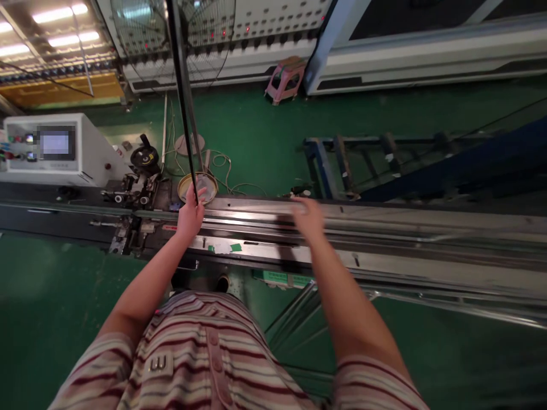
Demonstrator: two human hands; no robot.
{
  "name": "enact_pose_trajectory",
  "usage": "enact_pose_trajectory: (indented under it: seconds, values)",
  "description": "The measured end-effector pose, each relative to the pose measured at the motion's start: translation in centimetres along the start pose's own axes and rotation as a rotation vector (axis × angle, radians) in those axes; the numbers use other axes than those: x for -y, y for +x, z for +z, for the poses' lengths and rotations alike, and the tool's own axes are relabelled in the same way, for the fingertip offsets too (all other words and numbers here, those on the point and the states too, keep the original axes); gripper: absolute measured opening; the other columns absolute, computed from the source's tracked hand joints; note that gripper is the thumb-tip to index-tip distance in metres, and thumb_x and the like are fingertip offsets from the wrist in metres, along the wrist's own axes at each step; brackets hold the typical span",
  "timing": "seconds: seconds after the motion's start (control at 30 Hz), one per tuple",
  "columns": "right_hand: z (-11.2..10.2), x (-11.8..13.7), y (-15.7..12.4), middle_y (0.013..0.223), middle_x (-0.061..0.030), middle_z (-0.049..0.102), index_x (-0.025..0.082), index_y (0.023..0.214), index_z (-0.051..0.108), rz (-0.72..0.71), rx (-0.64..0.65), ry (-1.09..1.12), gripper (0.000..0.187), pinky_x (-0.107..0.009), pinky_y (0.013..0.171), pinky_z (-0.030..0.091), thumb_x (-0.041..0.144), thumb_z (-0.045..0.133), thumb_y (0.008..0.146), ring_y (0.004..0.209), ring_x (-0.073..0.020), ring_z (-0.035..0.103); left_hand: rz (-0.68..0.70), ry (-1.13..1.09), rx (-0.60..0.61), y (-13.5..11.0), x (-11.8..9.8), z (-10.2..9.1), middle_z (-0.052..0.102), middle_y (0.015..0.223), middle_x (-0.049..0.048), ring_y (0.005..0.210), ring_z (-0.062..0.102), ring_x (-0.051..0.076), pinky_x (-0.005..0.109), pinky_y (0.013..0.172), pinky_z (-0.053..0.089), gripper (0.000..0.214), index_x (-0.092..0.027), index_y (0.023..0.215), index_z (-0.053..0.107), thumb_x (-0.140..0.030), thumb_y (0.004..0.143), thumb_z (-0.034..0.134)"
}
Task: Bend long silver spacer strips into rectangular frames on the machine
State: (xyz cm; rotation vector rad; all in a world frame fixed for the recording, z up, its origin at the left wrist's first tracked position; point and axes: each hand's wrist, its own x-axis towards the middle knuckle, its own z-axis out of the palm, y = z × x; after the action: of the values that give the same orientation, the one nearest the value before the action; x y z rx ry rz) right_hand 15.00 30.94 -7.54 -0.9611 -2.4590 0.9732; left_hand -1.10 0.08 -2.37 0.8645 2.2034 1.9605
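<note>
Pink stool (285, 72) on green floor (252, 136), bright tube lights (73, 39) upper left.

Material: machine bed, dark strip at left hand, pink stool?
Machine bed: smooth metal, probably steel; silvery glare.
Dark strip at left hand: glossy, metal or plastic unclear; bright edge highlights.
Pink stool: likely moulded satin plastic; pink legs, side opening.

From over here, I see one head-worn camera, facing forward and steeply down, close above the striped shirt (192, 364), near the long metal bed (265, 206), the green floor (252, 142) farther beyond.
</note>
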Motion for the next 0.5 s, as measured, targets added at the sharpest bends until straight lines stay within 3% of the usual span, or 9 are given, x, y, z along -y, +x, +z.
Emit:
enact_pose_trajectory:
  seconds: [0.07, 0.13, 0.23, 0.33, 0.5]
  values:
    - [4.8, 4.1, -0.7, 0.126, -0.0087, 0.065, 0.024, 0.119, 0.069, -0.138, 0.122, 0.072, 0.036, -0.042, 0.111, 0.038, 0.03, 0.061, 0.084, 0.124, -0.0237, 0.053, 0.011, -0.035, -0.003, 0.4, -0.7, 0.3, 0.064, 0.131, 0.0103, 0.112, 0.067, 0.024, 0.046, 0.108, 0.048, 0.071, -0.029, 0.154, 0.031, -0.015, 0.09, 0.06]
    - [9.6, 7.4, -1.1, 0.127, -0.0094, 0.065, 0.021, 0.125, 0.067, -0.448, 0.354, 0.25, 0.043, -0.04, 0.111, 0.039, 0.026, 0.064, 0.083, 0.121, -0.0231, 0.056, 0.015, -0.027, 0.0, 0.7, -1.3, 0.5, 0.064, 0.131, 0.0105, 0.113, 0.067, 0.024, 0.045, 0.107, 0.048, 0.073, -0.028, 0.154, 0.03, -0.015, 0.09, 0.061]
    - [15.0, 10.7, -1.4, 0.124, -0.0095, 0.067, 0.018, 0.131, 0.063, -0.557, 0.516, 0.338, 0.054, -0.037, 0.101, 0.046, 0.017, 0.07, 0.077, 0.107, -0.0223, 0.062, 0.036, 0.075, 0.019, 1.0, -2.0, 0.8, 0.063, 0.132, 0.012, 0.11, 0.068, 0.025, 0.044, 0.103, 0.051, 0.075, -0.026, 0.156, 0.024, -0.018, 0.091, 0.061]
    - [17.3, 12.0, -1.4, 0.115, -0.0062, 0.072, 0.018, 0.126, 0.066, -0.522, 0.587, 0.287, 0.05, -0.035, 0.093, 0.049, 0.016, 0.073, 0.076, 0.098, -0.0215, 0.065, 0.089, 0.157, 0.036, 1.1, -2.4, 0.9, 0.063, 0.133, 0.0136, 0.107, 0.069, 0.024, 0.041, 0.099, 0.054, 0.073, -0.025, 0.157, 0.019, -0.024, 0.095, 0.057]
    - [17.6, 12.1, -1.5, 0.11, -0.0016, 0.075, 0.025, 0.116, 0.071, -0.477, 0.512, 0.189, 0.036, -0.031, 0.089, 0.05, 0.018, 0.07, 0.081, 0.101, -0.021, 0.067, 0.197, 0.227, 0.057, 1.1, -2.1, 1.2, 0.059, 0.139, 0.0151, 0.123, 0.062, 0.023, 0.039, 0.101, 0.054, 0.071, -0.026, 0.157, 0.012, -0.037, 0.099, 0.052]
